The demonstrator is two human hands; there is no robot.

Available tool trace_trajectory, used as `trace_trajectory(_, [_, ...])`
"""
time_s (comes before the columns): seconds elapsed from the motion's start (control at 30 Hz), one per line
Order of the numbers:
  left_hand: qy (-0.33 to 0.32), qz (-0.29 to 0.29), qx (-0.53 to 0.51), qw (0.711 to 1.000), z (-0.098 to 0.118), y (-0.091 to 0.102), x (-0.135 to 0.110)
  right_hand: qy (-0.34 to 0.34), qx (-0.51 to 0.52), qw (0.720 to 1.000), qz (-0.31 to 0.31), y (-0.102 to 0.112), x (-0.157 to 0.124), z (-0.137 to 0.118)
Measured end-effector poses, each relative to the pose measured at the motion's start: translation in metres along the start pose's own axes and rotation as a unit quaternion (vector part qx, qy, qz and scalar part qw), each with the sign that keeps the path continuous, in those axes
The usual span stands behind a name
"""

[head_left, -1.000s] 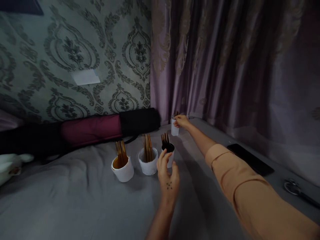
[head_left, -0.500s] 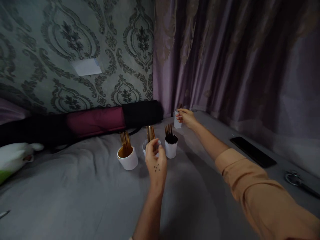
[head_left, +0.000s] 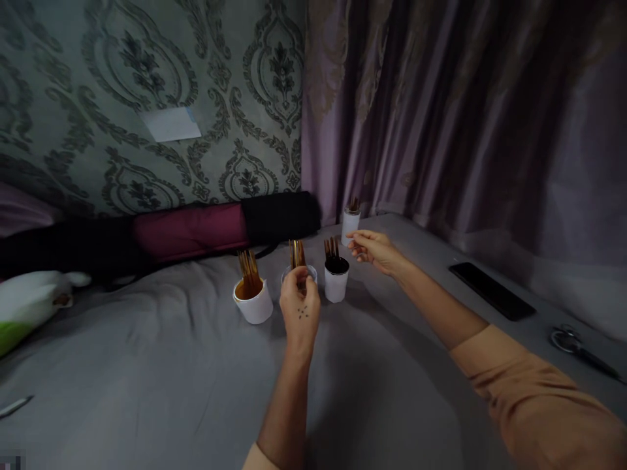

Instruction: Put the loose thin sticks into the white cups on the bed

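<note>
My left hand (head_left: 300, 303) is in front of a clear cup (head_left: 314, 274) that holds several thin brown sticks (head_left: 296, 253). Its fingers are bent together at the near rim, and whatever they grip is hidden. My right hand (head_left: 376, 251) hovers just in front of a tall white container (head_left: 350, 225) with brown sticks standing in it. The fingers there are loosely bent and a little apart, with nothing visible between them. Between the hands stands a white cup with a dark inside (head_left: 336, 286), also with sticks. Left of my left hand is a white cup with an amber inside (head_left: 255, 308), with more sticks.
A long black and maroon bag (head_left: 196, 232) lies along the patterned wall. At the right are a black phone (head_left: 491, 290) and a dark-handled metal object (head_left: 582, 349). A white and green plush toy (head_left: 29, 303) and a pen-like object (head_left: 16, 406) lie on the left of the grey cloth.
My right hand has drawn back from the top of the tall white container towards me, uncovering its rim and sticks. My left hand stays at the clear cup, its fingers closer together.
</note>
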State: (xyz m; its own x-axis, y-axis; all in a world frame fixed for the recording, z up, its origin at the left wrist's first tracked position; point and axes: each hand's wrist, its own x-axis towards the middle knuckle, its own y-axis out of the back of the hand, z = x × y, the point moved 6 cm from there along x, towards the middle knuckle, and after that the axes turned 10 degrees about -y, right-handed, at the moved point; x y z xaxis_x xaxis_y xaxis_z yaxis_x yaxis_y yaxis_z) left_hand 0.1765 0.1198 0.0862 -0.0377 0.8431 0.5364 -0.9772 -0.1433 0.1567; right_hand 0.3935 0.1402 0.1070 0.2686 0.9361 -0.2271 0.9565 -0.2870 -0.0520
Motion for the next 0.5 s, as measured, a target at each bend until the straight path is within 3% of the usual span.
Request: trace_trajectory(0.5, [-0.006, -0.032, 0.037, 0.999, -0.008, -0.007, -0.005, 0.021, -0.159, 0.980, -0.118, -0.007, -0.026, 0.026])
